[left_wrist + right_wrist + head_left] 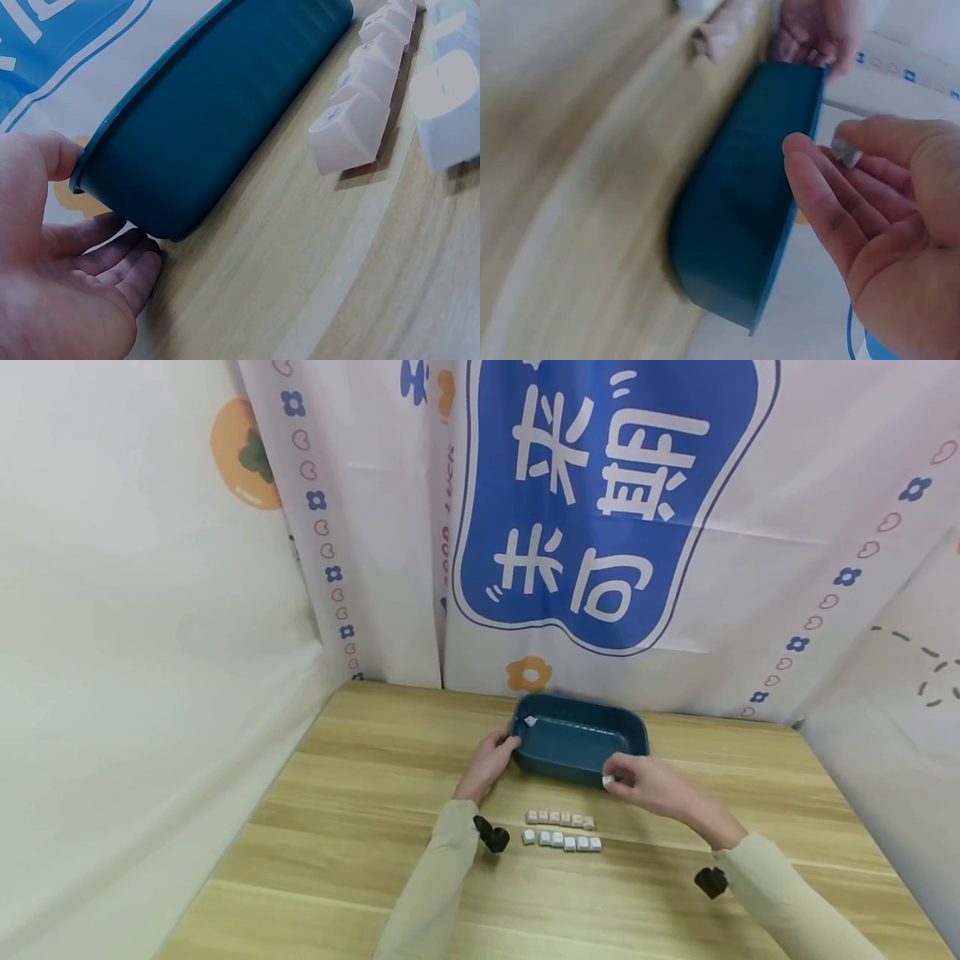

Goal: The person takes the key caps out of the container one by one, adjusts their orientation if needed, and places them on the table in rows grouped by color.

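At the left end of a dark teal tray (573,745), my left hand (489,763) grips it, with the thumb at the rim and the fingers low on the side in the left wrist view. My right hand (637,783) is by the tray's front right edge and pinches a small whitish keycap (846,152) between thumb and fingers. Inside the tray, one white keycap (530,721) lies in the far left corner. In front of the tray are a row of pinkish keycaps (554,817) and, nearer, a row of white keycaps (557,839).
The wooden table (360,827) extends to both sides and toward the front. A printed cloth (390,568) hangs behind the tray, with pale cloth walls left and right. Black wrist cameras are strapped on both sleeves.
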The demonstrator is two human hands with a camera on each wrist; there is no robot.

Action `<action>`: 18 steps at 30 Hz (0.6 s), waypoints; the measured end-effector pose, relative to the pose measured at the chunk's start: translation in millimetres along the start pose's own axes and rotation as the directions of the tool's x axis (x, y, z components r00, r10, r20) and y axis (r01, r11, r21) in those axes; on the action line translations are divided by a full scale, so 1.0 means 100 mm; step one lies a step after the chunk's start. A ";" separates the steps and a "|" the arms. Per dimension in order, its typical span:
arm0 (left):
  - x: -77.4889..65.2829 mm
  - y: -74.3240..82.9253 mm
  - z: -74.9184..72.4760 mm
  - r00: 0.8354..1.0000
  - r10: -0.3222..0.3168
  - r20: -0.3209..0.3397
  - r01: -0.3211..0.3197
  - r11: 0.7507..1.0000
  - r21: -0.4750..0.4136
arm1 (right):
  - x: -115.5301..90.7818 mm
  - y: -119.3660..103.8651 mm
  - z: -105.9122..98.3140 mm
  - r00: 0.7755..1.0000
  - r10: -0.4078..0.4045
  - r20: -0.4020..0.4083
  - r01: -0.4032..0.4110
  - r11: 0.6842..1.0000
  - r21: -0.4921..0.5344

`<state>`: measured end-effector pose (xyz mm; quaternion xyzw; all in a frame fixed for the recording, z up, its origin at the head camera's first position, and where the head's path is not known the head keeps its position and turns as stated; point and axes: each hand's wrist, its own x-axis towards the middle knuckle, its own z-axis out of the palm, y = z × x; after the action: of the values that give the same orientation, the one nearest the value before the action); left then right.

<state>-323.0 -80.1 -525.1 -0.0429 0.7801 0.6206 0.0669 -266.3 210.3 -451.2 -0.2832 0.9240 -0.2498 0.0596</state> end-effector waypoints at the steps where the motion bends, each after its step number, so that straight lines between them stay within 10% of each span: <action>1: 0.00 0.00 -0.01 1.000 -0.002 0.000 0.002 1.000 -0.001 | -0.02 0.00 0.02 1.000 -0.013 0.012 0.014 1.000 -0.020; 18: -0.01 0.02 -0.01 1.000 -0.006 0.017 0.006 1.000 -0.018 | -0.28 0.05 0.33 0.984 -0.112 0.137 0.119 0.992 -0.050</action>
<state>-322.7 -80.6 -522.7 -0.0403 0.7739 0.6276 0.0751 -237.3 215.2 -482.7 -0.3541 0.9068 -0.2065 0.0986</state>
